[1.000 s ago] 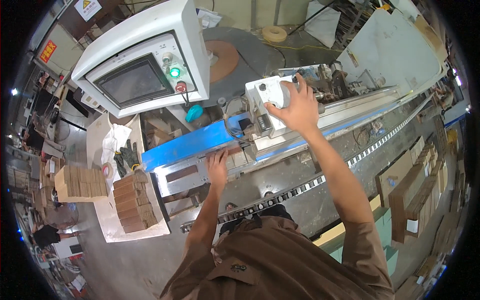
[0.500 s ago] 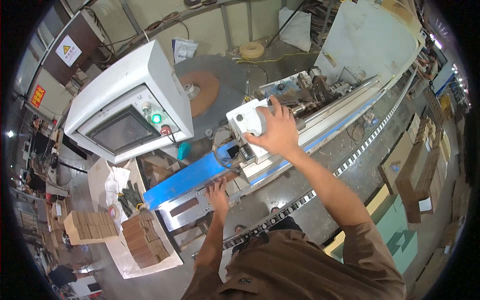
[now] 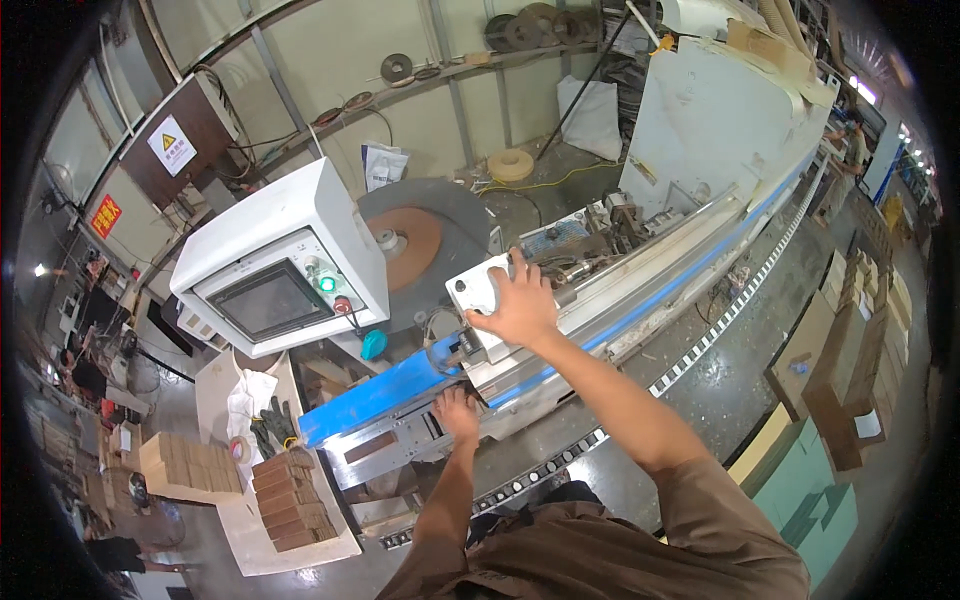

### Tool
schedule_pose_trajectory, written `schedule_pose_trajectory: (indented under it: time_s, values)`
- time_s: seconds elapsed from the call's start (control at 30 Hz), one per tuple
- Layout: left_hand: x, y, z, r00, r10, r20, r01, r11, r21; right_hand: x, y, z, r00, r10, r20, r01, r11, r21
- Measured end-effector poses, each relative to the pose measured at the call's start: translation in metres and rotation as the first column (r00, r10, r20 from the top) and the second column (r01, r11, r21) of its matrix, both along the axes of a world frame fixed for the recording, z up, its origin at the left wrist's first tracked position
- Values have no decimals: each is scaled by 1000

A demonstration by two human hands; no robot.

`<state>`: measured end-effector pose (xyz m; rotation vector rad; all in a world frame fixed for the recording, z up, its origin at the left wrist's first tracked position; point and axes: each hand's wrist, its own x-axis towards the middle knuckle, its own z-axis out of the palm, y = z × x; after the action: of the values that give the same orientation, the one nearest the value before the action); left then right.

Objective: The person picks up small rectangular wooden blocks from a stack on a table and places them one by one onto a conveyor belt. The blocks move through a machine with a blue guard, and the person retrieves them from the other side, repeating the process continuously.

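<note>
My right hand (image 3: 522,305) lies over a white block-shaped housing (image 3: 476,285) on the machine, thumb and fingers spread across it. My left hand (image 3: 457,415) rests at the near edge of the metal bed (image 3: 385,462), just below the end of a long blue cover (image 3: 375,398). Its fingers are bent and a little apart, and I see nothing held in them. Dark fittings (image 3: 470,346) sit between the two hands, beside the blue cover. From the housing a long rail with a blue stripe (image 3: 690,262) runs off to the far right.
A white control box (image 3: 290,250) with a screen and a lit green button stands at left. Behind the machine is a large grinding disc (image 3: 412,245). Stacked brown pieces (image 3: 290,500), gloves (image 3: 270,428) and tape share a side table (image 3: 245,545). Green boards (image 3: 800,480) lean at right.
The view has shifted, showing more of the back wall. My left hand has moved right along the bed toward the housing. My right hand remains on the white housing.
</note>
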<state>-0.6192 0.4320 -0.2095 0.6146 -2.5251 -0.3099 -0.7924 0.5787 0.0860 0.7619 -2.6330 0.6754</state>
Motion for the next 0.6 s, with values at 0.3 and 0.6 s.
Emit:
schedule_pose_trajectory:
  time_s: [0.3,0.6]
  values:
    - [159,30,35,996,77,-37,-79,995,-65,-3,0,-3,1000,0,-8,0,1000,2]
    - [357,87,61,883,414,219,-464,841,279,3,7,-6,946,112,-303,-188,953,-236]
